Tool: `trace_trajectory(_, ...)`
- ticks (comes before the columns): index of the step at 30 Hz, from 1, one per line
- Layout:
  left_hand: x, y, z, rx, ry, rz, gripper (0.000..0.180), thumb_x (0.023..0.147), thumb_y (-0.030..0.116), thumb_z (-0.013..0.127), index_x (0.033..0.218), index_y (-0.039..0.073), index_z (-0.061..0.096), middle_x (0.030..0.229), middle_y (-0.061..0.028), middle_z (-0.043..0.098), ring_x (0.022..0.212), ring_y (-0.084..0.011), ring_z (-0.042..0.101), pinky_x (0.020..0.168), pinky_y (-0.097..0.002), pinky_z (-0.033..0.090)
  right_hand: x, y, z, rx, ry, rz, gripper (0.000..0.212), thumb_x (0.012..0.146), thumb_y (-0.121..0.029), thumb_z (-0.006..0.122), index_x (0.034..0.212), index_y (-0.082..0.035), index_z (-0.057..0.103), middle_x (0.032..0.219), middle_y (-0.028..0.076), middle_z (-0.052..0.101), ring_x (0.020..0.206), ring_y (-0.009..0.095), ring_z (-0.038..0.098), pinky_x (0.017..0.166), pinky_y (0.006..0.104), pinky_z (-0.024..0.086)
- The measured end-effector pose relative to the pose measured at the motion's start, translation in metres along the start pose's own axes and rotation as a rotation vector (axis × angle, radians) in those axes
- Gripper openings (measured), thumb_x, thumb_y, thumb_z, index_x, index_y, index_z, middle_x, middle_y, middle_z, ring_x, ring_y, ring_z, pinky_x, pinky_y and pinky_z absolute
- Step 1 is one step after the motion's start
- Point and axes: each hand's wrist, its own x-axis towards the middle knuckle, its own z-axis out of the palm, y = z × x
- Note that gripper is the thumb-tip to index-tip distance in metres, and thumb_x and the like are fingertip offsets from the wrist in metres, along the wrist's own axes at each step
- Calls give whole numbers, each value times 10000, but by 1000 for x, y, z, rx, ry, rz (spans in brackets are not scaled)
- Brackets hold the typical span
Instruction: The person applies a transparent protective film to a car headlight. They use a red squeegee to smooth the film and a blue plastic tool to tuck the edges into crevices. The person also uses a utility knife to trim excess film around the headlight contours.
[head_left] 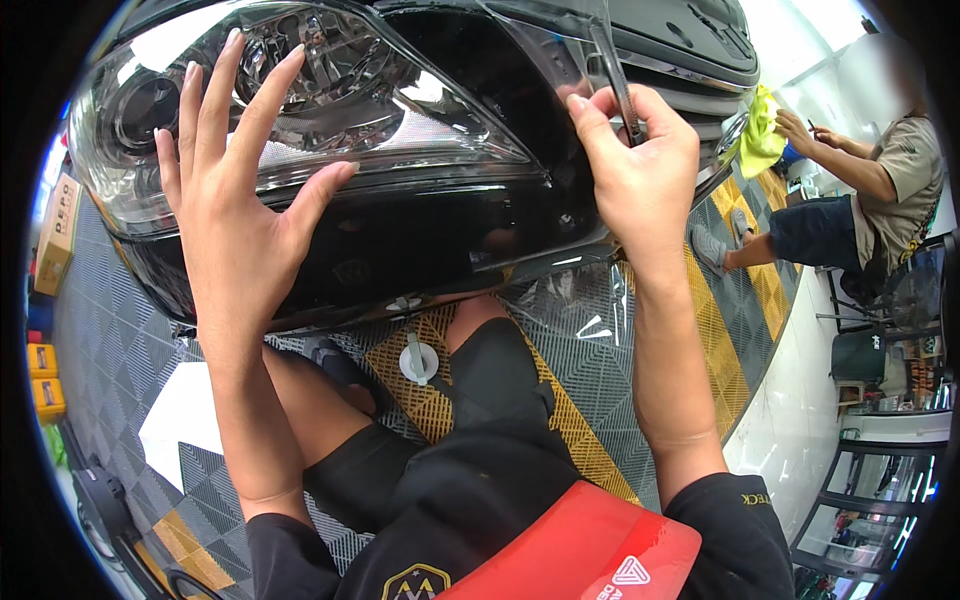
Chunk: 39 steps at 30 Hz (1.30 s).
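Note:
My left hand (238, 195) is open, its fingers spread against or just over the lens of a car headlight (330, 130). Black glossy bodywork (430, 225) surrounds the lamp. To its right, my right hand (645, 155) is closed, thumb and forefinger pinching the edge of a sheet of transparent film (560, 50). A slim dark tool (612, 75), shaped like a craft knife, sticks up from the same hand; its tip is too small to tell. The film lies over the bumper beside the dark grille (690, 40).
Below the bumper, transparent film scraps (590, 300) hang over the tiled floor (610, 400). Between my legs is a round white item (418, 362). A white sheet (180, 425) lies at left. Another person (860, 180) sits at right near a yellow-green cloth (762, 135).

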Motion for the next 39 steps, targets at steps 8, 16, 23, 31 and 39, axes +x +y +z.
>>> trace_trajectory(8, -3, -4, 0, 14, -10, 9, 766, 802, 437, 871, 1513, 326, 608, 1688, -28, 426, 1600, -315, 302, 1288, -609, 159, -3, 12, -4, 36, 37, -19, 186, 905, -132, 830, 958, -20, 690, 766, -21, 637, 688, 44, 544, 636, 231, 461)
trace_trajectory(16, 1, 0, 0, -7, 16, 29, 775, 801, 441, 873, 1518, 326, 603, 1689, -36, 424, 1601, -320, 297, 1288, -603, 159, -53, 37, -8, -108, 12, -44, 334, 787, -55, 867, 1027, -9, 639, 920, 49, 658, 815, 144, 615, 761, 299, 526)
trace_trajectory(23, 0, -1, 0, 10, 7, 38, 774, 797, 461, 872, 1512, 322, 610, 1687, -35, 427, 1602, -326, 295, 1285, -610, 160, -52, 35, -7, -195, -24, -132, 332, 805, -69, 872, 1045, -18, 648, 989, 9, 647, 893, 108, 580, 809, 273, 508)
trace_trajectory(31, 0, -3, 2, 9, 15, 69, 774, 801, 460, 870, 1515, 320, 606, 1688, -32, 428, 1600, -332, 296, 1280, -618, 167, -54, 38, -11, -150, 16, -86, 313, 780, -9, 801, 1028, 0, 610, 886, 81, 636, 800, 181, 616, 773, 328, 534)
trace_trajectory(39, -1, -5, 2, 20, 17, 73, 774, 806, 459, 867, 1519, 317, 601, 1691, -31, 422, 1601, -331, 295, 1279, -619, 169, -52, 38, -6, -79, 21, -84, 339, 838, -26, 827, 1127, 7, 653, 894, 53, 644, 820, 124, 626, 779, 286, 544)
